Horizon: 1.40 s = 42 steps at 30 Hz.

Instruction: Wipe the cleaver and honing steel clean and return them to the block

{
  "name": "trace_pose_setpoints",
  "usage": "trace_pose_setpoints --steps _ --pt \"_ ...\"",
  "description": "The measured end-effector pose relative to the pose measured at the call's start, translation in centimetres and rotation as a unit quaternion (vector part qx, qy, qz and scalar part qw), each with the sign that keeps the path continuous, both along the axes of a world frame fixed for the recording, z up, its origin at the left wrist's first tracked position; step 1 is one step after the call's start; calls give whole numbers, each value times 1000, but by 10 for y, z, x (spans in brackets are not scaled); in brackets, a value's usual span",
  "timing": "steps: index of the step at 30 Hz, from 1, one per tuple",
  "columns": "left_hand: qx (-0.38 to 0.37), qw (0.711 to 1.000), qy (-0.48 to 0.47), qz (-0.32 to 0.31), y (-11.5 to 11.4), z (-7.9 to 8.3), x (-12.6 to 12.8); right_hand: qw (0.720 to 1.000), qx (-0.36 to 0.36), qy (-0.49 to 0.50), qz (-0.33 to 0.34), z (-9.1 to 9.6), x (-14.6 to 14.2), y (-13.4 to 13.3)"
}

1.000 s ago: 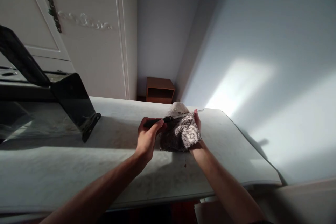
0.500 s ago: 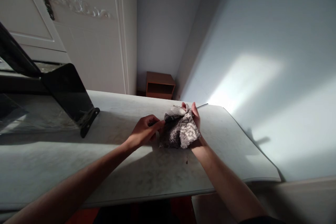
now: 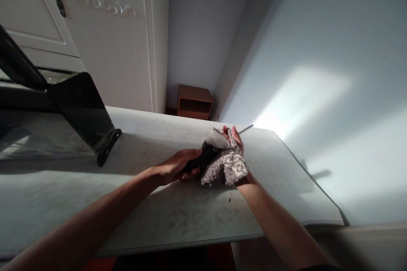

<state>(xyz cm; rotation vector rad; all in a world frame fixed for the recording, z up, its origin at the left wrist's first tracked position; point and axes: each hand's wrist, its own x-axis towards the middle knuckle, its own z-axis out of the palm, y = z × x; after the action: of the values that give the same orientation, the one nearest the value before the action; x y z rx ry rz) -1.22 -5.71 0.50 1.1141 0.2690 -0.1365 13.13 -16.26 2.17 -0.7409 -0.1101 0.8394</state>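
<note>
My left hand is closed around the black handle of a screwdriver, held at a slant over the worktop. A grey and white patterned terry cloth is draped over my right hand, which grips it around the screwdriver's shaft. The thin metal end pokes out beyond my right fingers toward the wall. Folds of cloth hide the middle of the shaft and most of my right palm.
On the left a black metal bracket stands on the worktop. Behind it is a white cabinet with carved trim. A small brown nightstand sits beyond the far edge. A pale wall borders the right side.
My left hand has turned and now wraps the handle more fully, showing more of it. The cloth and my right hand have shifted slightly right.
</note>
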Motion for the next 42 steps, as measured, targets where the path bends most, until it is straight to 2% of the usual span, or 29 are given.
trace_pose_setpoints --steps 6,10,13,15,18,22,25,30,38,42 --pt "83 995 10 46 -4 4 -3 999 43 -10 5 3 -4 -1" --pt "133 989 -13 58 -6 1 -2 999 10 -12 -31 1 -2 0" --pt "198 976 -41 87 -5 -5 0 999 15 -8 -42 -1 -1 1" --pt "263 955 -63 119 -4 -8 0 999 22 -9 -34 -1 0 0" --pt "384 904 -94 160 -1 -10 -1 1000 17 -5 -26 1 1 -1" --pt "521 833 -92 163 -1 -11 -3 1000 -1 -2 -31 2 3 -1" --pt "583 792 -90 156 -2 -14 -2 999 -17 -9 -41 -1 9 -1" --pt "623 758 -101 167 -1 -15 0 998 -34 -32 -46 -3 17 -3" --pt "641 733 -111 196 4 -12 1 998 1 6 -70 4 24 -6" --pt "651 724 -96 205 6 -8 2 995 -18 0 -95 5 29 -8"
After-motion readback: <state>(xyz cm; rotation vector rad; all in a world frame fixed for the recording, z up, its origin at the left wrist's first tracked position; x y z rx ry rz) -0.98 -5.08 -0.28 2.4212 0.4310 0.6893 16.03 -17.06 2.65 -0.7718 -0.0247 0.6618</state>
